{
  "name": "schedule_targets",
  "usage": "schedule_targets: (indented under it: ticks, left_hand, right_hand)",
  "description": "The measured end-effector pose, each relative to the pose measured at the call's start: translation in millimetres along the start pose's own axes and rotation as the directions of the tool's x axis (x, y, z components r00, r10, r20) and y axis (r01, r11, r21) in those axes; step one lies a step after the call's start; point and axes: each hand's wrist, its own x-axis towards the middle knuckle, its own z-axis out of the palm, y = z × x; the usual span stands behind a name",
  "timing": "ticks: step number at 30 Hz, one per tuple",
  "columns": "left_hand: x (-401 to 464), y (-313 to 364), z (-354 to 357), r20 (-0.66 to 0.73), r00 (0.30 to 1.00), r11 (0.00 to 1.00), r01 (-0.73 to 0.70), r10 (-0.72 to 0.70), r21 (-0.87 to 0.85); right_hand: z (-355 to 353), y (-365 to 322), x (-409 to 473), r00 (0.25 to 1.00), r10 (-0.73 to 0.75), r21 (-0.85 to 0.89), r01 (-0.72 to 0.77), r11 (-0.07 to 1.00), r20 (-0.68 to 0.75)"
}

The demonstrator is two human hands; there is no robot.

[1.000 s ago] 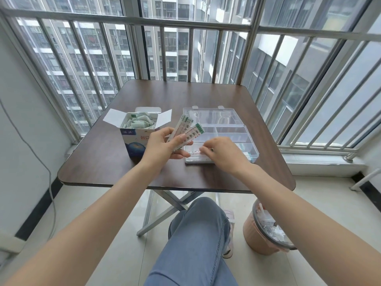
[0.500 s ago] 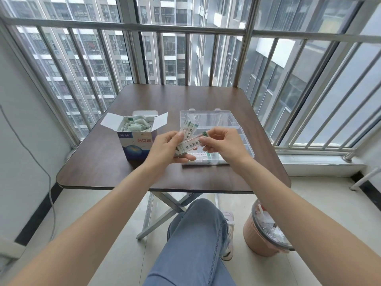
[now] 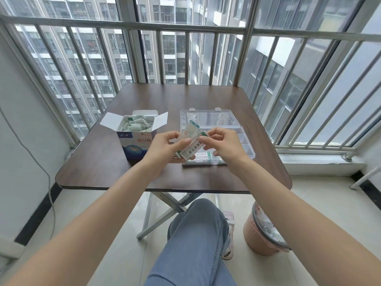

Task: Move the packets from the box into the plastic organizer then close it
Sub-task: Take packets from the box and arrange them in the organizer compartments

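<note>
At mid-frame, several white, green-edged paper packets (image 3: 190, 148) are gripped by the left hand (image 3: 165, 148), while the front packet's upper end is pinched by the right hand (image 3: 225, 144). Behind lies the clear plastic organizer (image 3: 246, 145) (lid open); left of it stands the open white-and-blue cardboard box (image 3: 134, 141), packets inside.

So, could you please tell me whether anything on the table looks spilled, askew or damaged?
Nothing stands out. The box stands upright with flaps open, the organizer lies flat with its lid open, and both the left hand and the right hand hold packets.
</note>
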Motion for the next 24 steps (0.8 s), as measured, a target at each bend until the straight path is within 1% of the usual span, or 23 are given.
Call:
schedule_targets:
  ticks: [2, 3, 5, 6, 8, 10, 13, 17, 19, 21, 22, 24]
  left_hand:
    - [1, -2, -2, -0.030, 0.999, 0.999, -0.032, 0.033, 0.029]
    - [1, -3, -3, -0.062, 0.996, 0.996, -0.057, 0.061, 0.074]
    - [3, -6, -8, -0.152, 0.973, 0.956, -0.127, 0.171, 0.264]
    - [4, -7, -10, -0.188, 0.954, 0.919, -0.156, 0.235, 0.361]
    - [7, -8, -12, -0.214, 0.926, 0.859, -0.177, 0.311, 0.481]
    - [8, -9, -11, -0.200, 0.923, 0.827, -0.178, 0.328, 0.533]
    - [11, -9, -6, -0.185, 0.926, 0.818, -0.181, 0.328, 0.546]
    - [16, -11, 0, -0.166, 0.924, 0.805, -0.201, 0.346, 0.558]
    - [19, -14, 3, -0.124, 0.929, 0.780, -0.213, 0.348, 0.589]
    - [21, -17, 6, -0.087, 0.935, 0.753, -0.219, 0.343, 0.621]
    - [22, -18, 8, -0.076, 0.938, 0.740, -0.216, 0.339, 0.637]
    - [24, -19, 9, -0.060, 0.947, 0.730, -0.202, 0.316, 0.653]
  right_hand:
    - [0, 2, 2, 0.999, 0.010, 0.082, -0.006, 0.997, -0.041]
    - [0, 4, 3, 0.997, 0.017, 0.101, -0.009, 0.995, -0.081]
    - [-2, 8, 7, 0.987, 0.031, 0.098, -0.016, 0.995, -0.157]
    - [-3, 9, 9, 0.984, 0.033, 0.087, -0.018, 0.996, -0.176]
    - [-4, 13, 11, 0.983, 0.035, 0.041, -0.028, 0.999, -0.180]
    - [-4, 16, 13, 0.985, 0.050, 0.002, -0.051, 0.999, -0.162]
    - [1, 19, 16, 0.986, 0.054, -0.056, -0.064, 0.996, -0.158]
    - [10, 21, 17, 0.979, -0.020, -0.271, -0.036, 0.962, -0.202]
    - [13, 22, 17, 0.978, -0.064, -0.407, -0.023, 0.913, -0.199]
    - [14, 20, 15, 0.979, -0.089, -0.584, -0.035, 0.811, -0.182]
    - [15, 19, 13, 0.980, -0.101, -0.679, -0.043, 0.733, -0.171]
    - [16, 16, 10, 0.979, -0.153, -0.840, -0.031, 0.541, -0.134]
